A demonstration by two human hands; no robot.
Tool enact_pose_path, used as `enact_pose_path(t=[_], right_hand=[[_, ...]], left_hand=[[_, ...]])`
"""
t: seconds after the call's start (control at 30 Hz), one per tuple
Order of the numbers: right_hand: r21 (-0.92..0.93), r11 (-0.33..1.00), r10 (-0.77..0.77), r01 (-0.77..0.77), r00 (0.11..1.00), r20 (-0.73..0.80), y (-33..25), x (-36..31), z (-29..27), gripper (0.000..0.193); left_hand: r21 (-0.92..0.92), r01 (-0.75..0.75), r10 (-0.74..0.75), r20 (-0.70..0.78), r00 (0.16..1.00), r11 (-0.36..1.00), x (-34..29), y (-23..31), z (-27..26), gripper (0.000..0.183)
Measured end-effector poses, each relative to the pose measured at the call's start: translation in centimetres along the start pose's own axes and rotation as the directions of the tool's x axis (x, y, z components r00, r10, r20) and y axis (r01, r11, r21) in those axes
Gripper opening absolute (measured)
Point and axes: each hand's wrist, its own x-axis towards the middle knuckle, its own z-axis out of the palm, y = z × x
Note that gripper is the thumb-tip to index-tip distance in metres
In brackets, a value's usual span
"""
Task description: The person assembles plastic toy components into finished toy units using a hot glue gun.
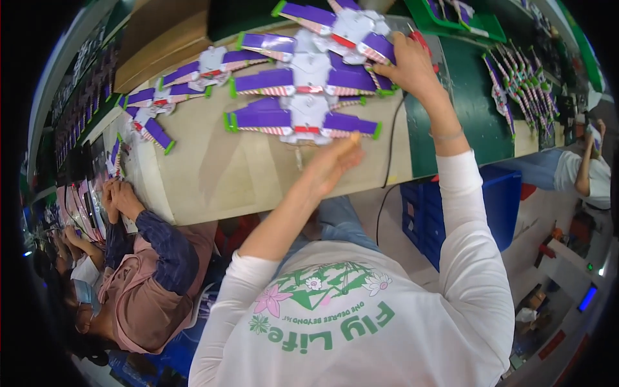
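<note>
Several white-and-purple toy wing sets with green tips and red-and-white striped edges overlap in a column before me. My right hand (411, 64) is closed over the right wing of the farthest wing set (353, 29), its thumb by the striped edge. A red-handled tool (420, 42) lies beside those fingers, partly hidden. At the near end, my left hand (336, 162) is at the edge of the nearest wing set (306, 116), below its right wing. Its fingers are stretched out and slightly blurred, with no held thing visible; whether they touch the wing is unclear.
More wing sets (158, 97) lie on the tabletop (213, 168) to the left, toward a seated co-worker (148, 284). A green tray (487, 29) and a bunch of wing parts (525, 90) are at the far right. A black cable (391, 151) hangs over the edge near a blue crate (480, 200).
</note>
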Motion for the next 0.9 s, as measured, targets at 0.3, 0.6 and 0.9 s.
enact_pose_path(t=[0.3,0.6,0.9], right_hand=[[0.143,0.968,-0.189,0.207,0.973,-0.131,-13.1,-9.9,-1.1,0.035],[0.369,0.904,-0.290,0.218,0.945,0.152,-7.7,-12.3,6.0,0.066],[0.411,0.884,-0.274,0.223,0.960,0.066,-7.4,-13.5,8.9,0.065]], left_hand=[[0.552,0.004,-0.269,0.399,0.876,0.834,-8.8,-3.6,-10.9,0.040],[0.988,-0.101,0.259,0.067,0.963,0.120,6.8,-28.5,-37.1,0.054],[0.952,-0.206,0.141,0.177,0.974,0.225,11.5,-16.3,-59.8,0.059]])
